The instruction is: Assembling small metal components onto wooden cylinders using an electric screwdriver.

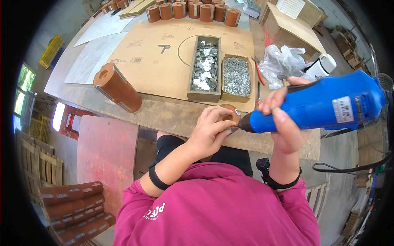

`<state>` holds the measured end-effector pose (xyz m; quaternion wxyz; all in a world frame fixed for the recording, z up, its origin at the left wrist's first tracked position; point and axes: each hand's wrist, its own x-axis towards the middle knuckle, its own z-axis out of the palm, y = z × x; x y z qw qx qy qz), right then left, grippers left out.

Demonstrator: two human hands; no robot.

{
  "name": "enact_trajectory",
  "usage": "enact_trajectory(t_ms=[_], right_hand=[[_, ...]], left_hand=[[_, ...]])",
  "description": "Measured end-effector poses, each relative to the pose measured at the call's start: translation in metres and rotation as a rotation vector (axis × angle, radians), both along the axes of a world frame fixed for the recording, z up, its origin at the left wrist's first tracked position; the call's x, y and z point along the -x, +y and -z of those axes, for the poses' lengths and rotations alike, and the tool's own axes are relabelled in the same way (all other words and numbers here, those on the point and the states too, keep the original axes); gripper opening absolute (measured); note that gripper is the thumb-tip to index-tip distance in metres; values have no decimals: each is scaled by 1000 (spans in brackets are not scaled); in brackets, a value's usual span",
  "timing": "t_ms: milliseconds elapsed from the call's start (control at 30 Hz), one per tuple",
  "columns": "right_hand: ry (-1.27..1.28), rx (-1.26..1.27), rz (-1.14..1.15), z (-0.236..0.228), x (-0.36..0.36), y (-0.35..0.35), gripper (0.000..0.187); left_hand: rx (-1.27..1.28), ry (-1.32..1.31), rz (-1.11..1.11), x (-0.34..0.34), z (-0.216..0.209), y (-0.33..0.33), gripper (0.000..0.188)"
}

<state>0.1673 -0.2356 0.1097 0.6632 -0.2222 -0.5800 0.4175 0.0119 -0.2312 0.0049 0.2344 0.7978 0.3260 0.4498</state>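
My right hand (287, 123) is wrapped round a blue power screwdriver (316, 102), held roughly level, its black nose pointing left. That nose meets a small brown cylinder (230, 110) at the near edge of the bench. My left hand (211, 129) grips the cylinder, its fingers curled over the near side and hiding most of it. A bit of shiny metal shows on the cylinder by the fingertips. Just beyond stand a wooden box of metal plates (204, 96) and a carton of screws (236, 98). A taller brown cylinder (119, 88) leans at the left.
Several brown cylinders (179, 10) line the far side of the bench on a cardboard sheet (135, 49). Red-handled pliers (260, 74), a plastic bag (281, 61) and a white bottle (324, 65) lie right. More cylinders (78, 205) are stacked lower left. A cable (349, 170) hangs at the right.
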Motion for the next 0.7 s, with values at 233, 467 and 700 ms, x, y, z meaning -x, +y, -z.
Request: enact_trajectory(t_ms=[233,467,700], right_hand=[[-114,75,65,9,10,2,52],[-138,92,122,12,18,2,52],[-145,80,19,14,20,2,48]], left_hand=[[-2,58,-43,-2,20,-4,40],[4,66,-68,0,25,-5,37],[23,63,-63,1,23,-7,32]])
